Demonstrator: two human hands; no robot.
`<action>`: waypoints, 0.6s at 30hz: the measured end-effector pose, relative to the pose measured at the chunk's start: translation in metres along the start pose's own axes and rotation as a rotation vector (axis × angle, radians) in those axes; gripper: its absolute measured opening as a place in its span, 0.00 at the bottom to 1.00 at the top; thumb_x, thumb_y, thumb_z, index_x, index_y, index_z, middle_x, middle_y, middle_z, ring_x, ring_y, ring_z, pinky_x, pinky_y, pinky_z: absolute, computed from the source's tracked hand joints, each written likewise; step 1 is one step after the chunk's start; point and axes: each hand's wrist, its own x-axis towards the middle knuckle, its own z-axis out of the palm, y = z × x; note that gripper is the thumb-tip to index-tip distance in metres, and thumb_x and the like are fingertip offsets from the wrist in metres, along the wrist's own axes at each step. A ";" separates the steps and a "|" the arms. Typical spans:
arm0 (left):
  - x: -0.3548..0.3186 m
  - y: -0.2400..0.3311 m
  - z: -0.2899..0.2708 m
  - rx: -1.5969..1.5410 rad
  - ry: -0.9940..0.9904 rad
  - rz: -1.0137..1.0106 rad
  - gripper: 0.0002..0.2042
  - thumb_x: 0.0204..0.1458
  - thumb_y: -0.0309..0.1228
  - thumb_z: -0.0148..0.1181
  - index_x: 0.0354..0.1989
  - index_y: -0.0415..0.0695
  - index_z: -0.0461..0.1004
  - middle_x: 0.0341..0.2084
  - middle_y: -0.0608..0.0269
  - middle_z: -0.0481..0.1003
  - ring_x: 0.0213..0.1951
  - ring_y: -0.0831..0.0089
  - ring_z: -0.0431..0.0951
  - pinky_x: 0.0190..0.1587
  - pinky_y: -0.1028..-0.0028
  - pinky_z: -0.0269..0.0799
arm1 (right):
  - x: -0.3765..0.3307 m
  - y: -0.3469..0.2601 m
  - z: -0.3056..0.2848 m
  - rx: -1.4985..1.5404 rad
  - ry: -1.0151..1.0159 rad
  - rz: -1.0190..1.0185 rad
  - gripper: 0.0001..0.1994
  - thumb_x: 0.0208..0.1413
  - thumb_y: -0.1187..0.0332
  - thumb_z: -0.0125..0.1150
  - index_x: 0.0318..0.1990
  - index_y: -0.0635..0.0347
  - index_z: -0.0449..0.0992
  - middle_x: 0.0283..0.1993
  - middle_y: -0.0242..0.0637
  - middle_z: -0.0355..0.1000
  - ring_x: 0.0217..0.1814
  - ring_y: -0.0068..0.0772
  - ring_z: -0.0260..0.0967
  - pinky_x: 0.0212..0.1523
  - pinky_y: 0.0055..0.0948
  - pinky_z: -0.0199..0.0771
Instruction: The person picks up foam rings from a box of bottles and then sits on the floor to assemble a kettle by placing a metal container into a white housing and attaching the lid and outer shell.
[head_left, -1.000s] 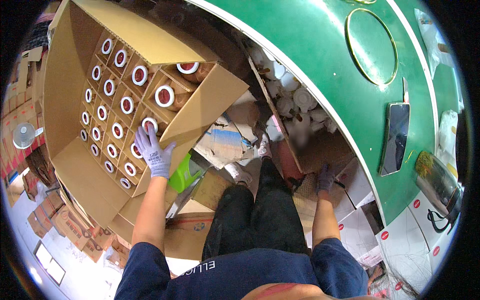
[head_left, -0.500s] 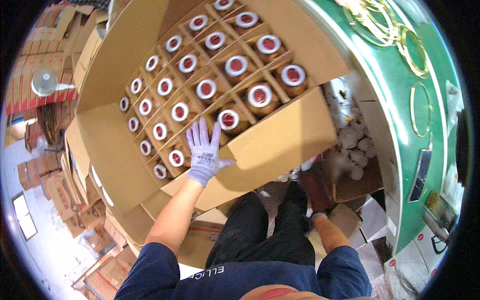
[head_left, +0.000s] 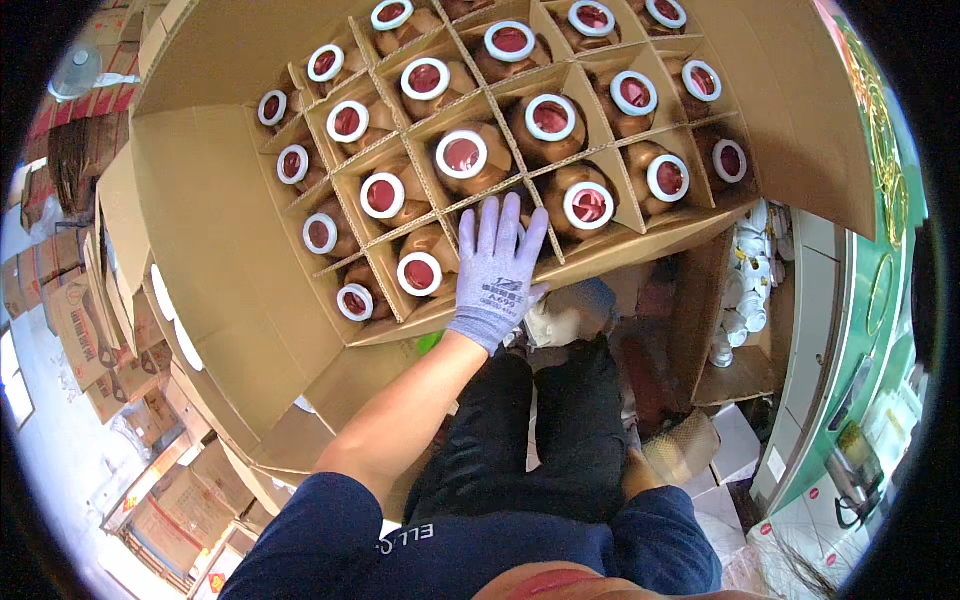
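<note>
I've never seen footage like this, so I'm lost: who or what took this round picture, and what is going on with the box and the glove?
No machine here: a person wears a wide-angle camera on the head, looking down, which bends the edges. The dark legs and blue sleeves are the person's own. The left hand, in a grey glove, lies flat with fingers spread on the near edge of a big cardboard box. It holds nothing. Card dividers split the box into cells, each holding a brown jar with a white-ringed red top. The right hand is out of sight.

The gloved left hand [head_left: 496, 270] lies flat, fingers spread, on the near edge of an open cardboard box [head_left: 225, 260] whose divider cells hold brown jars [head_left: 466, 160] with white-rimmed mouths.
</note>
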 end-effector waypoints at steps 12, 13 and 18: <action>0.007 0.005 -0.003 -0.031 -0.048 -0.027 0.57 0.29 0.44 0.78 0.69 0.35 0.52 0.70 0.38 0.51 0.71 0.41 0.50 0.72 0.43 0.41 | 0.001 -0.011 -0.129 0.132 -0.036 0.082 0.27 0.62 0.45 0.39 0.60 0.49 0.73 0.62 0.44 0.69 0.66 0.50 0.63 0.62 0.49 0.62; 0.005 0.003 0.003 -0.040 -0.062 -0.020 0.58 0.28 0.42 0.79 0.69 0.34 0.51 0.70 0.36 0.50 0.71 0.38 0.48 0.72 0.43 0.40 | 0.008 -0.011 -0.133 0.138 -0.041 0.075 0.27 0.62 0.46 0.39 0.59 0.49 0.73 0.62 0.44 0.69 0.65 0.50 0.64 0.62 0.48 0.63; 0.005 0.005 -0.004 -0.011 -0.116 -0.023 0.57 0.29 0.41 0.78 0.68 0.30 0.50 0.69 0.32 0.50 0.70 0.33 0.48 0.71 0.41 0.42 | 0.040 0.000 -0.131 0.170 -0.049 -0.004 0.25 0.62 0.48 0.41 0.58 0.50 0.74 0.60 0.45 0.71 0.63 0.51 0.65 0.60 0.47 0.65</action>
